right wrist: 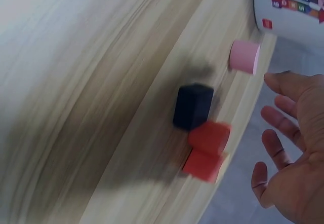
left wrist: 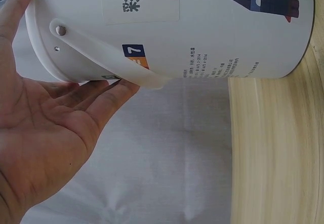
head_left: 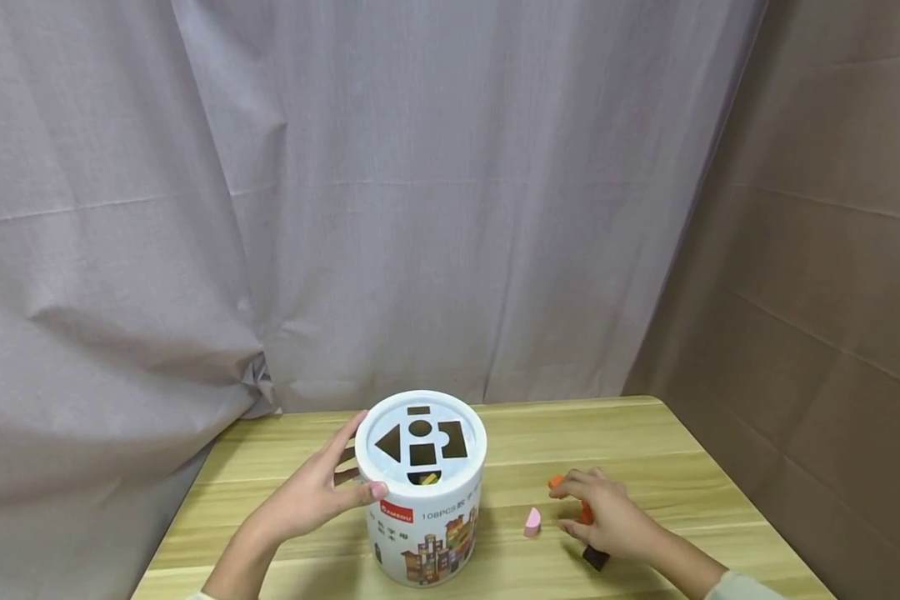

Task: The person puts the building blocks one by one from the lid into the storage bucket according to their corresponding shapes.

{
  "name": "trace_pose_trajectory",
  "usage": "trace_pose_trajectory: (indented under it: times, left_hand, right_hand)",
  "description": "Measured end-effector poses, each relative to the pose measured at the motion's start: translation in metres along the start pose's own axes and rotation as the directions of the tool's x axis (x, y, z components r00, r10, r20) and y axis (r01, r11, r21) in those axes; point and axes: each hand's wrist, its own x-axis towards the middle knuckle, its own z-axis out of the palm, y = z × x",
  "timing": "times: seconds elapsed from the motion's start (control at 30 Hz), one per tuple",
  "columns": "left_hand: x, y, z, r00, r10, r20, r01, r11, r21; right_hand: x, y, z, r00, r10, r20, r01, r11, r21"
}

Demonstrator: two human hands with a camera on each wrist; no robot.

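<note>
A white block bucket (head_left: 450,504) with a shape-sorter lid (head_left: 393,415) stands upright on the table. My left hand (head_left: 307,496) holds it at the upper left, thumb over the rim and fingers spread round the side beside the white handle (left wrist: 109,57). To the bucket's right, my right hand (head_left: 607,521) hovers over loose blocks, its fingers loosely bent and holding nothing. Under and around it are a black block (right wrist: 193,106), a red block (head_left: 587,512) and an orange block (head_left: 556,482). A pink half-round block (head_left: 532,523) lies between the bucket and that hand.
The wooden table (head_left: 690,475) reaches back to a grey curtain (head_left: 435,208), with a brownish curtain (head_left: 817,275) along the right. Through the lid's half-round slot shows a yellow piece (head_left: 428,480) inside the bucket.
</note>
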Motion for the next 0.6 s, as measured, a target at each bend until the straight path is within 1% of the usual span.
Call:
trace_pose_trajectory:
  times: [0.17, 0.3, 0.4, 0.5, 0.6]
  left_hand:
    - [0.000, -0.001, 0.000, 1.000, 0.007, -0.002, -0.007, 1.000, 0.009]
    - [0.000, -0.002, -0.001, 1.000, 0.012, -0.005, -0.012, 1.000, 0.021]
    - [0.001, -0.002, -0.001, 1.000, 0.021, -0.004, -0.021, 1.000, 0.017]
    - [0.002, -0.002, -0.001, 1.000, 0.028, -0.002, -0.028, 1.000, 0.006]
    - [0.002, -0.003, -0.001, 0.999, 0.033, -0.001, -0.033, 0.999, 0.001]
  right_hand:
    - [0.008, -0.010, 0.009, 0.995, -0.100, 0.023, 0.099, 0.994, 0.042]
    - [0.012, -0.013, 0.014, 0.987, -0.146, 0.069, 0.140, 0.986, 0.085]
    - [0.013, -0.014, 0.016, 0.983, -0.167, 0.076, 0.159, 0.982, 0.105]
    - [0.013, -0.015, 0.018, 0.982, -0.179, 0.051, 0.174, 0.981, 0.087]
    - [0.013, -0.015, 0.020, 0.986, -0.161, 0.036, 0.159, 0.986, 0.052]
